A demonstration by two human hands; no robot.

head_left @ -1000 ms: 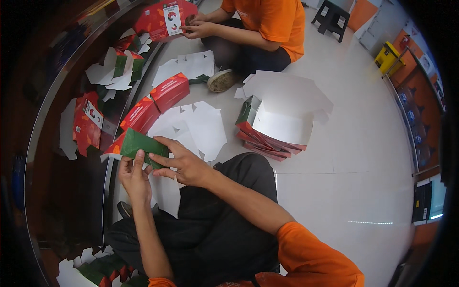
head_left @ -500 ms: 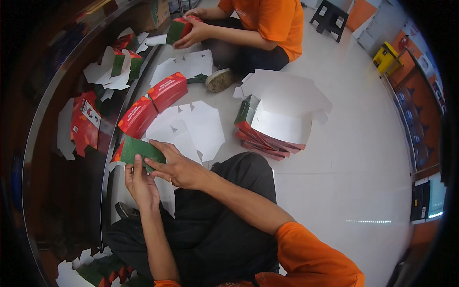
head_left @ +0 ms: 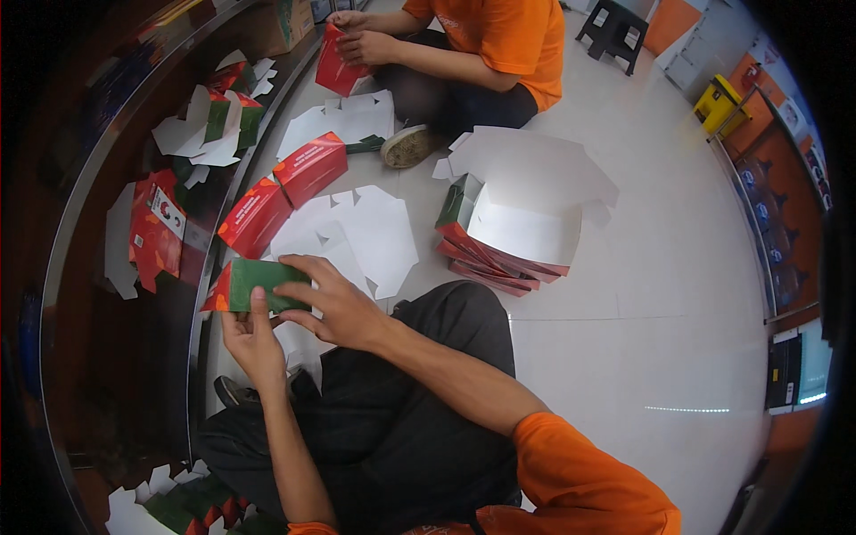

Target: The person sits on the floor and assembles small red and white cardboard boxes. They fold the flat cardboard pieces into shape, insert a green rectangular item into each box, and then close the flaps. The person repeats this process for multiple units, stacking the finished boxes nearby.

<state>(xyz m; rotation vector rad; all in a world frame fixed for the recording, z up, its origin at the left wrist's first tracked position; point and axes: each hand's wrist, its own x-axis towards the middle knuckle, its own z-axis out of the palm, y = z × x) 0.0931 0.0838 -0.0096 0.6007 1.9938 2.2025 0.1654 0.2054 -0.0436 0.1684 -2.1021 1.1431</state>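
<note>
A red and green cardboard box is held up between my two hands, its green side facing me. My left hand grips it from below, thumb pressed on the green panel. At its right end, my right hand lays its fingers over the top and side, with the thumb underneath. Just beyond the held box stand two red boxes end to end. Flat white box blanks lie on the floor beside them. To the right, an open box with a white inside tops a stack of nested red boxes.
Across from me a seated person in orange holds a red carton. Partly folded cartons lie on the dark shelf to the left. More green cartons sit at lower left. A black stool and yellow bin stand farther back.
The held box has turned slightly, and its white flap below no longer shows. My right fingers have spread over the green side. The other person has turned their carton to its red side.
</note>
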